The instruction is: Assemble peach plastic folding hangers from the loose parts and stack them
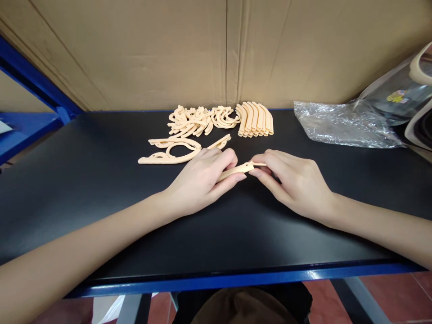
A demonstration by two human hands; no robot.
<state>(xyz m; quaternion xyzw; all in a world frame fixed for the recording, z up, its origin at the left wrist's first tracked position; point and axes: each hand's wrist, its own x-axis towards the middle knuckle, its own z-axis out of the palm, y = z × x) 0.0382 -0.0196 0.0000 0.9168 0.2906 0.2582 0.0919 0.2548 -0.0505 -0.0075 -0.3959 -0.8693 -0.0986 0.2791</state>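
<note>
Above the middle of the black table, my left hand point(207, 180) is closed around a cream plastic hanger arm point(236, 170), its holed end pointing right. My right hand point(292, 180) pinches a thin cream piece point(259, 164) that meets this end; the fingers hide most of it, and its kind does not show. Just beyond my left hand lie folding hangers point(178, 158), partly covered by that hand. Farther back is a pile of small curved hook pieces point(192, 119). Beside it, several curved hanger arms point(254, 119) are stacked in a neat row.
A crumpled clear plastic bag point(344, 126) lies at the back right, against a see-through container point(388, 96) with a cream rim. Cardboard point(151, 54) stands along the table's back edge. A blue metal frame point(30, 67) rises at left, and a blue edge point(216, 281) runs along the front.
</note>
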